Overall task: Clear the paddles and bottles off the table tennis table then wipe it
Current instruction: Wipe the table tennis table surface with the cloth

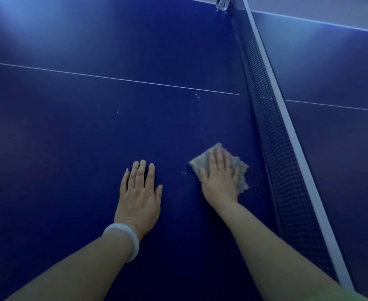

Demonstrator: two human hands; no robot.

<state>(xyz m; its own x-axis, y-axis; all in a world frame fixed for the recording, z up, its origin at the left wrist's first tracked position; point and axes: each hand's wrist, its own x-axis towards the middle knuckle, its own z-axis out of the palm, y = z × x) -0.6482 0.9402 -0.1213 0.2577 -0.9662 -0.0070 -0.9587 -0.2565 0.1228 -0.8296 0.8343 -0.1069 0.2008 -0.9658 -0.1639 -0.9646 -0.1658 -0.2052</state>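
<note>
Black mesh net (272, 127): just right of my right hand (218, 179), flat on grey frayed cloth (239, 170). Left hand (138, 192): fingers (141, 170) spread, empty, on blue surface (70, 127).

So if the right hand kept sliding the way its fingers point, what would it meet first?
Probably the thin white centre line; the right hand, flat on the grey cloth, points up the blue table, roughly alongside the black net.
</note>
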